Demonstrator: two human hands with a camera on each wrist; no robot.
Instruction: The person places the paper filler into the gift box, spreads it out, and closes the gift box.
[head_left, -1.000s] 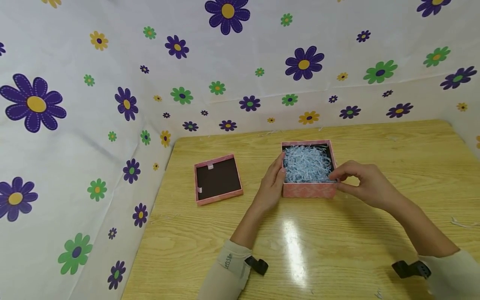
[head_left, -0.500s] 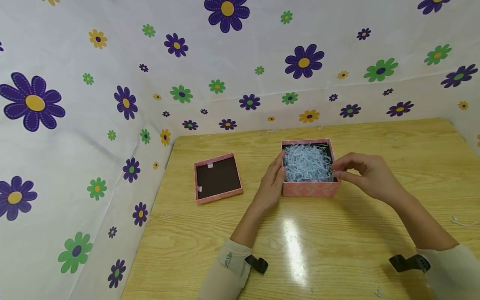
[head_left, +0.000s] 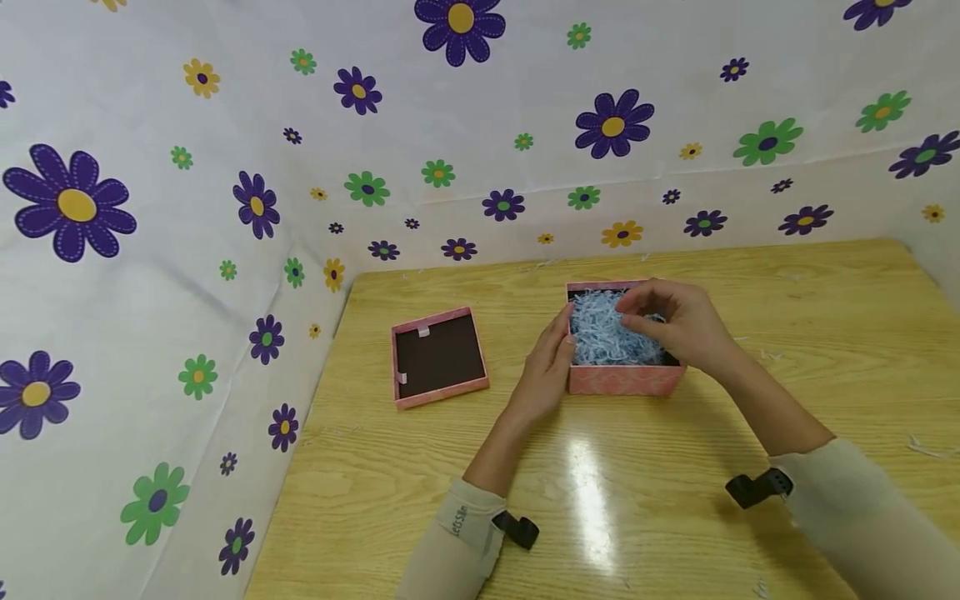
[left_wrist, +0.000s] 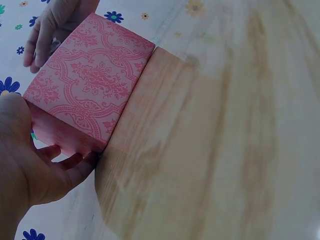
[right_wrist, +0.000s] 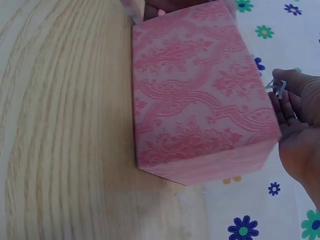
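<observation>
A pink patterned box (head_left: 624,381), lidless, stands on the table, filled with light blue shredded paper (head_left: 600,333). Along its left wall lies my left hand (head_left: 546,371), fingers fairly straight and the thumb near the front corner. In the left wrist view the same hand (left_wrist: 40,165) rests against the box's side (left_wrist: 65,130). Above the filling, toward the right, is my right hand (head_left: 678,325), thumb and forefinger together. The right wrist view shows a few pale paper strands (right_wrist: 278,89) pinched between those fingertips. Part of the box's right side is hidden behind this hand.
The box's lid (head_left: 438,358) lies inside up to the left, dark within and with two small ribbon tabs. Stray paper shreds (head_left: 924,447) lie on the wooden table (head_left: 375,500). A flower-patterned sheet (head_left: 450,108) hangs behind and at the left.
My right hand has left the box's front right corner and moved up and left over the shredded paper. The left hand, box and lid stay in place.
</observation>
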